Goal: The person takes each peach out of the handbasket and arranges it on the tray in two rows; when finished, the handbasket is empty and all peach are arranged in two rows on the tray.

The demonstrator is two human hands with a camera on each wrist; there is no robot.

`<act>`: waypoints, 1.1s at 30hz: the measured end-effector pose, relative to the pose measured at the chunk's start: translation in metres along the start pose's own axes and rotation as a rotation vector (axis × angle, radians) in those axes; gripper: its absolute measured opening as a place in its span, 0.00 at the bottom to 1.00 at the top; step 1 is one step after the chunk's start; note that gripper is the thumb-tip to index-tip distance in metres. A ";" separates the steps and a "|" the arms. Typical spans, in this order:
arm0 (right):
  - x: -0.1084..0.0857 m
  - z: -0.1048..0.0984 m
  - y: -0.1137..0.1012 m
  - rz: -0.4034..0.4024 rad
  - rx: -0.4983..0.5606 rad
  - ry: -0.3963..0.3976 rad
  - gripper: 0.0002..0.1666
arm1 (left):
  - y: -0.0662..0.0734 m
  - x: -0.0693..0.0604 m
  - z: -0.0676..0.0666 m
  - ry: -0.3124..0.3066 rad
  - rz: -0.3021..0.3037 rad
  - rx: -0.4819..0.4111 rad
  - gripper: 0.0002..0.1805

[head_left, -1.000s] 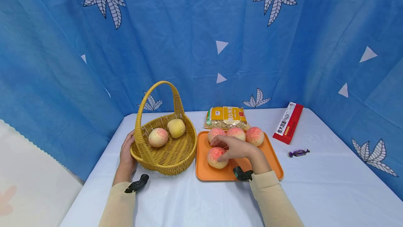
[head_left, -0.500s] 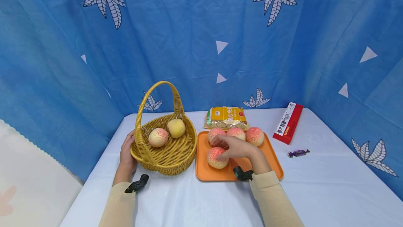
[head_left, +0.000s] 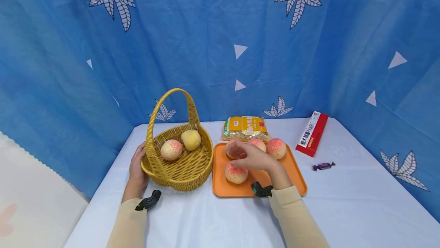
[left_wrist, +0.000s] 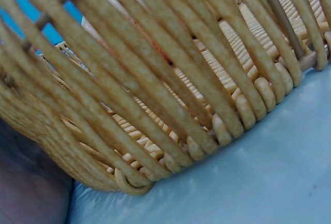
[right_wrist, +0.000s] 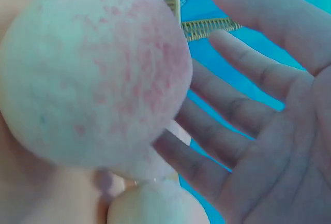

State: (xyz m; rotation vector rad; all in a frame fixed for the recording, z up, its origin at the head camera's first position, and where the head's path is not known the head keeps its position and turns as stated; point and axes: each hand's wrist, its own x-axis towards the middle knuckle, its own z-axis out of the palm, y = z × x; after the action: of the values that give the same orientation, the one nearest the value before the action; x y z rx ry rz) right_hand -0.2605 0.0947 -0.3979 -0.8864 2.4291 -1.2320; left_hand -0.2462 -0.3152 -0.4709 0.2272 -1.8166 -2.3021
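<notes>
In the head view my left hand point(head_left: 137, 166) holds the left side of a woven yellow basket point(head_left: 192, 184) by its rim; the fingertips are hidden. Inside the basket lie a speckled pink peach point(head_left: 171, 149) and a yellow fruit point(head_left: 191, 140). My right hand point(head_left: 252, 158) hovers over an orange tray point(head_left: 223, 192), fingers spread and holding nothing. Just below its thumb sits the near peach point(head_left: 236, 174). Three more peaches line the tray's far side, the right one point(head_left: 276, 148) fully visible. In the right wrist view a large peach point(right_wrist: 98, 74) stands before the open palm point(right_wrist: 274, 167).
Behind the tray lies a yellow grain bag point(head_left: 245, 127). To the right are a red-and-white pasta packet point(head_left: 312, 134) and a purple wrapped candy point(head_left: 323, 166). A blue curtain point(head_left: 192, 49) closes off the back and sides of the white-covered table point(head_left: 192, 225).
My right hand's fingers have opened wider, and the thumb has lifted off the near peach. The head view has shifted slightly. The left hand stays on the basket.
</notes>
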 end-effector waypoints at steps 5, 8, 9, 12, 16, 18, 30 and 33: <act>0.009 0.008 -0.010 -0.066 0.095 0.088 0.24 | 0.001 0.000 0.000 -0.013 0.017 0.004 0.23; 0.013 0.014 -0.017 -0.106 0.119 0.136 0.25 | 0.001 0.000 0.000 -0.010 0.026 -0.003 0.23; 0.015 0.016 -0.020 -0.121 0.115 0.149 0.25 | 0.001 0.001 0.000 -0.010 0.028 -0.003 0.23; 0.018 0.021 -0.026 -0.153 0.090 0.190 0.25 | 0.001 0.001 0.000 -0.005 0.025 -0.002 0.23; 0.022 0.029 -0.033 -0.186 0.058 0.251 0.25 | 0.001 0.001 -0.001 -0.012 0.013 0.004 0.24; 0.025 0.034 -0.036 -0.211 0.051 0.272 0.24 | 0.000 0.000 -0.001 -0.012 0.008 0.010 0.24; 0.039 0.057 -0.049 -0.225 0.053 0.231 0.24 | 0.001 -0.001 0.000 0.011 -0.012 0.005 0.24; 0.042 0.062 -0.051 -0.222 0.072 0.205 0.24 | 0.001 -0.001 0.001 0.011 -0.010 0.005 0.24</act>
State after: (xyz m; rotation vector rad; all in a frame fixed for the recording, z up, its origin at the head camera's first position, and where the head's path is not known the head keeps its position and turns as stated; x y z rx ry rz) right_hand -0.2422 0.0064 -0.3928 -1.0808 2.4745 -1.5485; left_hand -0.2454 -0.3143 -0.4695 0.2500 -1.8209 -2.2984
